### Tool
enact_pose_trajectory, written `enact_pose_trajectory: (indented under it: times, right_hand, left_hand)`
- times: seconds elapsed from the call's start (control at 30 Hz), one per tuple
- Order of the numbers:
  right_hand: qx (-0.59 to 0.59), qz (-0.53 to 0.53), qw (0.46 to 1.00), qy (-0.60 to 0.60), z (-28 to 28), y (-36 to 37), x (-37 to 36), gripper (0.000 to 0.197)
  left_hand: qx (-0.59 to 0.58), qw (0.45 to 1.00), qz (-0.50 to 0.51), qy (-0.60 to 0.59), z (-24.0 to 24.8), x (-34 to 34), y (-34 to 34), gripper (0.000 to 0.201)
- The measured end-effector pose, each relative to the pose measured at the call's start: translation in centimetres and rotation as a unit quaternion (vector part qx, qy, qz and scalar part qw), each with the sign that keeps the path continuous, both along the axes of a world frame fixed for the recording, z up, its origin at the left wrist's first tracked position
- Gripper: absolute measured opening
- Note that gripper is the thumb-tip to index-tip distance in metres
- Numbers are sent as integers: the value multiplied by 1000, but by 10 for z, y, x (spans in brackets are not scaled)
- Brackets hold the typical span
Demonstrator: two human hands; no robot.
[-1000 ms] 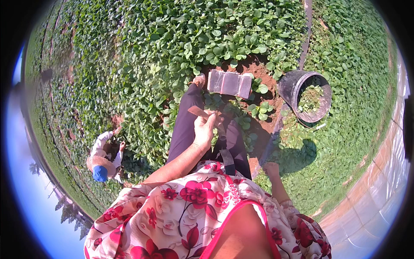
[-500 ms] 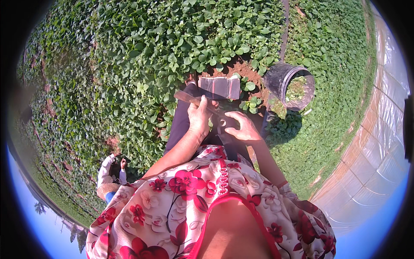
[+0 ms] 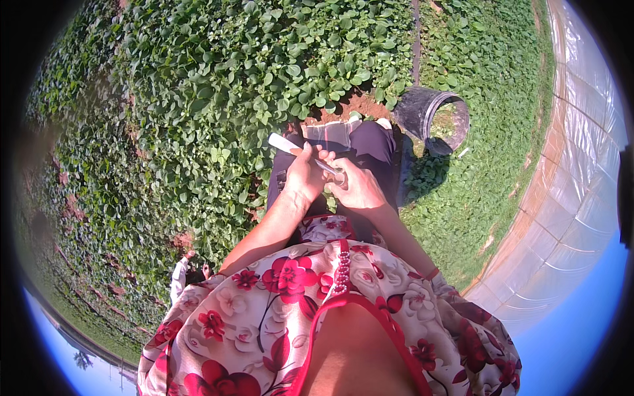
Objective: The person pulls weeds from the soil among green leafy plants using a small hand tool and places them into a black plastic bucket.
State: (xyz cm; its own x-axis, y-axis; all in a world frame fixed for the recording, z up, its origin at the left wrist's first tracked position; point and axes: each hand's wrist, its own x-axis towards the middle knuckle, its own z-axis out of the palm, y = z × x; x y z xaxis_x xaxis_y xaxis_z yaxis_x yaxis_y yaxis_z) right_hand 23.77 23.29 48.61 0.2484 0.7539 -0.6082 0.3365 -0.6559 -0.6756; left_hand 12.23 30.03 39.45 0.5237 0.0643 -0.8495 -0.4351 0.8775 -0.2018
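Green leafy crop (image 3: 205,99): most of the ground at the left and top is covered by low, dense, broad leaves.
Soil (image 3: 360,105): a reddish-brown patch is exposed ahead of the knees.
Dark strip (image 3: 417,46): laid lengthwise along the crop, above the bucket.
Striped mat (image 3: 323,136): spread on the ground beyond the hands; partly covered by the right knee of the dark trousers (image 3: 373,142).
Black bucket (image 3: 413,109): placed right of the mat, its mouth shown to the camera; green cuttings (image 3: 444,124) are contained inside.
Bladed tool (image 3: 285,143): held slantwise over the lap, its pale flat end pointed up and left.
Left hand (image 3: 302,177): closed round the middle of the tool, thumb laid along it.
Right hand (image 3: 356,188): fingers curled round the tool's lower end, near the left fingertips.
Plastic-film structure (image 3: 561,211): the right side is bounded by translucent, ribbed sheeting.
Co-worker (image 3: 178,280): a white sleeve and hands are seen among the leaves at lower left; the rest is hidden by the floral blouse (image 3: 290,277).
Lighting: bright sun; blue sky (image 3: 581,303) is visible at both lower corners.
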Motion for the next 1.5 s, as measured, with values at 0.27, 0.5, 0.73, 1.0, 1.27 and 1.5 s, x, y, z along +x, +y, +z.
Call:
enact_pose_trajectory:
  times: [0.27,0.5,0.73,1.0,1.27,1.5]
  right_hand:
    - [-6,-13,999,-35,-7,16,2,36]
    - [-25,-83,986,142,-15,53,23,34]
    - [17,-183,983,15,-66,47,92,40]
    - [-77,-212,939,-259,-218,-23,245,31]
    - [-293,-145,928,-181,-438,-106,299,25]
    - [-246,-212,928,-181,-570,-152,278,31]
  left_hand:
    - [-52,990,-96,-93,5,4,25,36]
    - [-33,994,-102,-1,-10,-6,45,37]
    - [-16,991,-124,36,-48,18,58,42]
    - [112,967,-218,74,-178,115,105,38]
    - [185,908,-369,-71,-384,271,119,31]
    - [522,496,-670,-179,-577,355,17,26]
